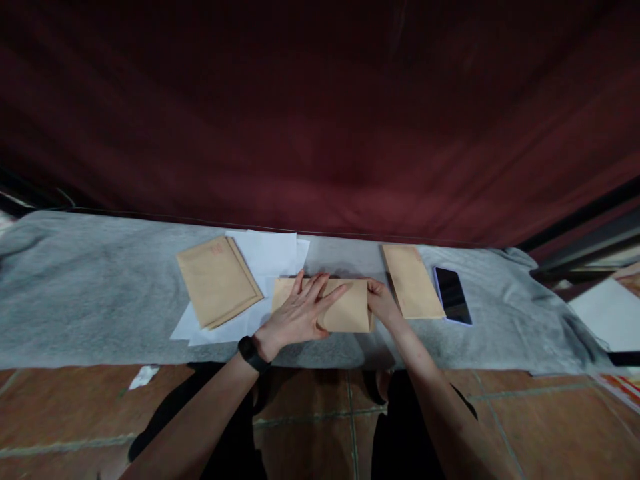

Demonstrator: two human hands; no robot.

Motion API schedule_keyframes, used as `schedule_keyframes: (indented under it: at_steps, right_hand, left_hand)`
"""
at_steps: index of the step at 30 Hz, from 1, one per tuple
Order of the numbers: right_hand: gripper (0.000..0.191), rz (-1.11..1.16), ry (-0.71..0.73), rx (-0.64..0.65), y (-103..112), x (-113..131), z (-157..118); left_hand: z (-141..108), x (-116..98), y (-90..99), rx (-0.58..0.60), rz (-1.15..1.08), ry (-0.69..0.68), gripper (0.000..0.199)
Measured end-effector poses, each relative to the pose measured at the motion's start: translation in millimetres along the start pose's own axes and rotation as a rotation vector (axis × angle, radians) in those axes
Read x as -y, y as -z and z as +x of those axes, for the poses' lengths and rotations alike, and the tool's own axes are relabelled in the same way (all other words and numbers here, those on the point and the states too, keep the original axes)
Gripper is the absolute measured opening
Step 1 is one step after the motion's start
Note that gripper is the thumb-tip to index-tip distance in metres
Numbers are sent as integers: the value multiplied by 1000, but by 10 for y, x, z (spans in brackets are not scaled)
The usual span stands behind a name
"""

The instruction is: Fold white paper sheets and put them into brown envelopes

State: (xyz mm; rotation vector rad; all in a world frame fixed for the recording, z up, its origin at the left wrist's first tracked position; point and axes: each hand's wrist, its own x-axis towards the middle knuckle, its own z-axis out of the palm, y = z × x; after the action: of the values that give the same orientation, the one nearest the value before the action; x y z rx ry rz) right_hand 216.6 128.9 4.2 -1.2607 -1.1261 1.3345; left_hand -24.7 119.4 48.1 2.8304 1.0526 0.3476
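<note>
A brown paper envelope (350,307) lies crosswise on the grey cloth in front of me. My left hand (300,312) rests on its left part with the fingers spread, the thumb near its lower edge. At the envelope's right end, my right hand (380,300) has its fingers closed on the edge. To the left, larger brown envelopes (215,283) are stacked over white paper sheets (267,257). Another brown envelope (413,283) lies slanted just right of my right hand.
A phone (453,295) lies beside the right envelope on the grey cloth (100,287). Behind hangs a dark red curtain (320,133). White paper (607,317) is at the far right. A crumpled white scrap (144,377) lies on the tiled floor (310,440).
</note>
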Motion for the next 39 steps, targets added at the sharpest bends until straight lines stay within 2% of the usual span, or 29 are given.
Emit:
schedule_keyframes:
  at_steps: [6,10,16,19,23,25,28,31,33,36,39]
  right_hand:
    - [20,-113,144,-75,58,28,35]
    - [21,-173,180,-95,57,48,12]
    - [20,-378,223,-131,148,31,-22]
    - [22,-373,224,-160,209,43,-18]
    - [30,-328,283,-329,240,166,-75]
    - [36,-245,273,-357,237,246,-133]
    - [44,-69,169,-264,242,310,-212]
    - [46,-55,64,-138,287,300,-265]
    - [44,-82,-42,-17,323,291,-298]
    - [38,-87,-211,240,328,321,-354]
    - [40,-36,-250,421,266,349,-382]
  left_hand:
    - [26,-22,-3,-13,-37,12,113]
    - [40,-2,-36,-18,-50,14,117]
    - [60,-5,-13,-43,-39,14,109]
    - [70,16,-21,-56,-27,38,109]
    - [90,51,-67,-74,5,82,109]
    - [103,58,-94,-84,27,106,110]
    - [118,48,-117,-92,53,124,110]
    - [119,18,-101,-79,70,90,106]
    - [113,-11,-71,-63,83,56,105]
    - [101,-66,-21,-37,110,13,104]
    - [91,-104,5,-8,118,-31,104]
